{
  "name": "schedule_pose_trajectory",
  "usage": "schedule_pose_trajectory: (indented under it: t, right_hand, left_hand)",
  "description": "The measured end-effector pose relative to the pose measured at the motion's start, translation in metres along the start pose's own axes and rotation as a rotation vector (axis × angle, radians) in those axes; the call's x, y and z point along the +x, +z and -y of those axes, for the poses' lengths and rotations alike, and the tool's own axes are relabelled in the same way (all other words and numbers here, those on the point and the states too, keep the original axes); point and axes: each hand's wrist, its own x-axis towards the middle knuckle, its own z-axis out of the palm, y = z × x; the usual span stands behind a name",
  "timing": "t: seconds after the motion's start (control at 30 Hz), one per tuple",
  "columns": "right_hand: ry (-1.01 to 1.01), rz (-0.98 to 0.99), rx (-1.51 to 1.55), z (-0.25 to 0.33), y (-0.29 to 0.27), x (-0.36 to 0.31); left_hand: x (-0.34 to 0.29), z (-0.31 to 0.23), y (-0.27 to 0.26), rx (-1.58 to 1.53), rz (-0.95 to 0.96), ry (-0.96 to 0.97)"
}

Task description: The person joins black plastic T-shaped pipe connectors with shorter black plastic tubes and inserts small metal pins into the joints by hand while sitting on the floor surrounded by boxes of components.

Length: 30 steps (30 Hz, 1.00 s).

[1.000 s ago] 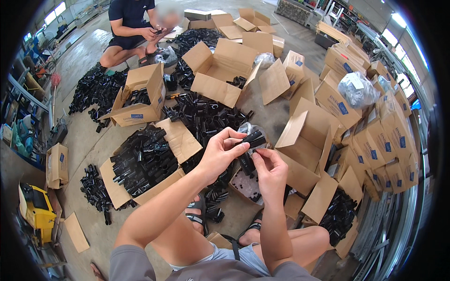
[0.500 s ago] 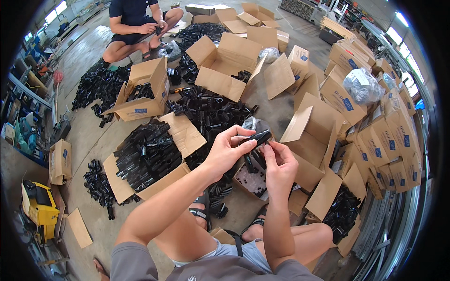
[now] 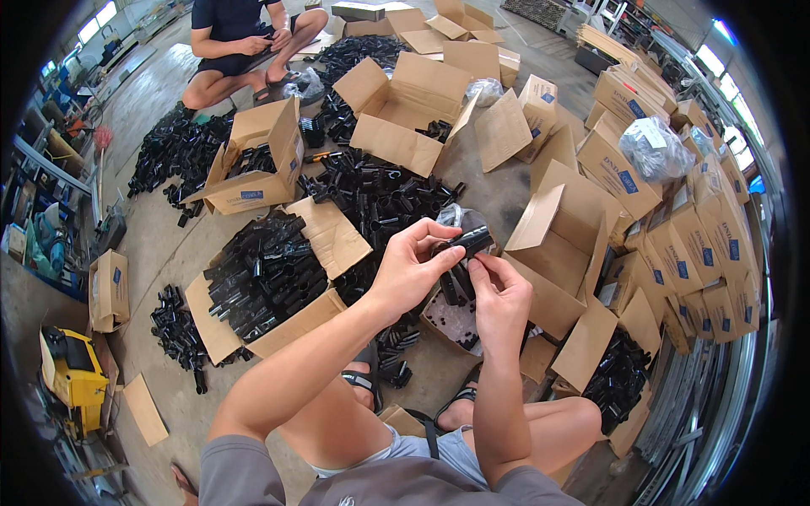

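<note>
My left hand [image 3: 412, 263] is closed around a black tubular fitting [image 3: 472, 239], thumb on its near side. Just below the fitting's right end, my right hand [image 3: 503, 297] has thumb and fingertips pinched together; anything between them is too small to make out. Below the fitting, black branches [image 3: 456, 287] hang down, and I cannot tell whether they belong to it. Under my hands stands a small box [image 3: 437, 327] with a pale plastic liner and small black pieces. To the left, an open carton is packed with black tubes [image 3: 268, 278].
A loose pile of black fittings [image 3: 384, 202] lies ahead. An empty open carton [image 3: 564, 244] stands right of my hands, another carton of fittings [image 3: 620, 371] nearer my knee. Stacked cartons [image 3: 688, 244] line the right. Across the floor sits another person [image 3: 245, 51], handling something small and dark.
The fitting in my left hand has tilted slightly up at its right end. My right fingertips have shifted a little left, along its underside. The other person's hands have moved slightly.
</note>
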Motion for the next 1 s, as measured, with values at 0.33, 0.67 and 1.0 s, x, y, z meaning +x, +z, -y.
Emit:
schedule_pose_trajectory:
  t: [0.33, 0.67, 1.0]
  right_hand:
    - [-0.002, -0.019, 0.037, -0.007, 0.008, -0.002]
    - [-0.023, -0.073, 0.031, -0.016, 0.017, -0.004]
    - [0.135, -0.083, 0.302, -0.024, 0.02, -0.006]
  left_hand:
    - [-0.002, -0.003, 0.002, 0.005, -0.031, 0.008]
    - [0.0, 0.005, 0.005, 0.024, -0.066, 0.053]
    - [0.0, 0.01, 0.004, 0.103, -0.085, 0.063]
